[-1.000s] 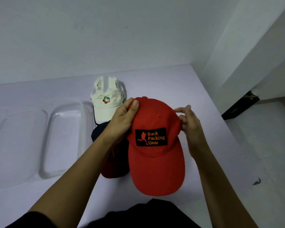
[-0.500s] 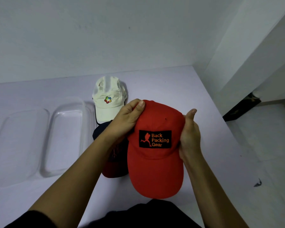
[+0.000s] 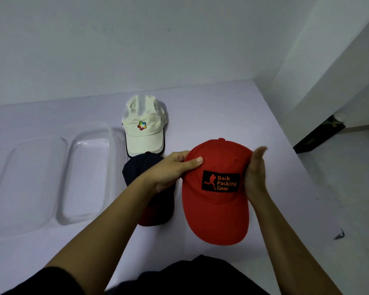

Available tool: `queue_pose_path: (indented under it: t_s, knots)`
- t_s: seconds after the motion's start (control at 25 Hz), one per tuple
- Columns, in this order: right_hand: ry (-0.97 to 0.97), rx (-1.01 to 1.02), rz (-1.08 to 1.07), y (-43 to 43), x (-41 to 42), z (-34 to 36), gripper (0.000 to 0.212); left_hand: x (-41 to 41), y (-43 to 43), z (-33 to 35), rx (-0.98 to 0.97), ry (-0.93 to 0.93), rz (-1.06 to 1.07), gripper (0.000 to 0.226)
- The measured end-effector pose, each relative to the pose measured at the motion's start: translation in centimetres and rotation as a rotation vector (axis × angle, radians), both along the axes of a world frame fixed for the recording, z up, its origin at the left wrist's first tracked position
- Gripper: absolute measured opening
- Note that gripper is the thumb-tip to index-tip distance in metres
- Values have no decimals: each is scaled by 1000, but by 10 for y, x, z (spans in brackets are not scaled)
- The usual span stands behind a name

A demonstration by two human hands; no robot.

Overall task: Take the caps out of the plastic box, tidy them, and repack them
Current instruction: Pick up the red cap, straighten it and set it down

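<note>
The plastic box (image 3: 81, 219) stood empty toward the bench's (image 3: 222, 111) left edge, the white cap (image 3: 144, 124) and dark cap (image 3: 141, 171) lay mid-bench, and the left hand (image 3: 170, 169) gripped the red cap (image 3: 215, 209) by the near edge, with the right hand (image 3: 256, 173) flat-fingered against its crown; repacking apparently remained.

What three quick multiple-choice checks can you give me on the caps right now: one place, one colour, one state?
1. The white cap lies: A on the floor; B on the table beyond the dark cap; C on a chair.
2. The red cap's patch is: A black; B white; C green.
3. The clear box holds: A no caps; B one cap; C a stack of caps.
Answers: B, it rests on the table past the dark cap; A, orange letters sit on black; A, only bare plastic shows inside.
</note>
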State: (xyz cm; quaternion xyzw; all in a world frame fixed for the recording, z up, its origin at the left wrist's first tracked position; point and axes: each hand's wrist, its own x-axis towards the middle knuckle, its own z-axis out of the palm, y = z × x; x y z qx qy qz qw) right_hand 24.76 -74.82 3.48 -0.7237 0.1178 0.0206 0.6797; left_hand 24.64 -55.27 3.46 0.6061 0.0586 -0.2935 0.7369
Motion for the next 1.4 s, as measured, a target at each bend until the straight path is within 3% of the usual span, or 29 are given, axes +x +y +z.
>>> queue_pose_path:
  t_s: [0.16,0.36,0.48,0.64,0.72,0.84,0.96,1.04,1.16,1.4]
  knots:
    - [16,-283,100,-17,25,-51,53,13,-12,-42,151,80,29,31]
    - [95,-509,220,-30,51,-101,50,29,-28,-77,438,180,-32,46]
    - [121,-592,275,-33,55,-109,51,35,-32,-86,697,89,-77,43]
    - [191,-516,335,-46,68,-100,47,49,-27,-73,959,-114,2,32]
    - [290,-447,489,-53,76,-89,39,55,-19,-68,944,-83,-13,24]
    - [456,-295,738,-51,84,-85,22,55,-23,-64,722,160,-123,24]
    - [403,-127,696,-41,92,-91,22,62,-27,-69,619,192,27,23]
    - [318,-192,693,-35,100,-90,22,70,-25,-68,706,138,63,21]
    - [214,-444,688,-28,112,-94,26,75,-22,-68,830,107,60,22]
    - [201,-436,585,-52,121,-96,20,85,-1,-59,837,120,15,25]
